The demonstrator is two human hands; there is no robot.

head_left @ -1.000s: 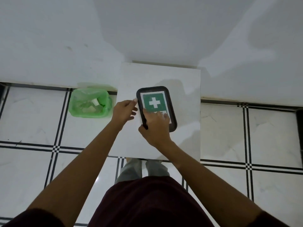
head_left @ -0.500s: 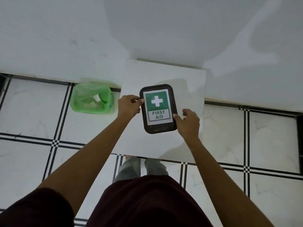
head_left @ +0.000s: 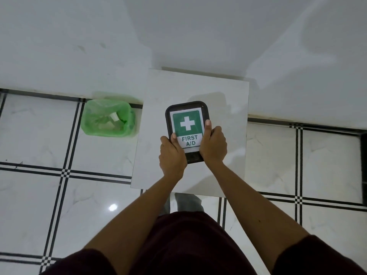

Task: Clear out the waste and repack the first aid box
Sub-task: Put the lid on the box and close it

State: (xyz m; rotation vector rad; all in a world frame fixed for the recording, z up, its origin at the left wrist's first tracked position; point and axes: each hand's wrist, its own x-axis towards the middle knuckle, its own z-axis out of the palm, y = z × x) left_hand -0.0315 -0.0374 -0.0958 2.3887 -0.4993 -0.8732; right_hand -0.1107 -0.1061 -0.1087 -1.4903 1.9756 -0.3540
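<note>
The first aid box (head_left: 186,116) is a dark rounded case with a green-and-white "FIRST AID" label on its closed lid. It lies on the small white table (head_left: 228,100). My left hand (head_left: 171,155) grips the box's near left corner, thumb on the lid. My right hand (head_left: 213,144) grips the near right side, thumb lying up along the label's edge. The near end of the box is partly hidden by both hands. A bin lined with a green bag (head_left: 108,118) stands on the floor to the left, with pale scraps of waste inside.
The table stands against a white wall (head_left: 178,36). White floor tiles with black lines (head_left: 65,173) surround it. My legs and dark shirt fill the bottom of the view. A dark opening (head_left: 363,167) shows at the far right edge.
Both hands have moved to the box's near end and closed on its two corners. A second ago the right hand lay on the lid and the left held the left edge.
</note>
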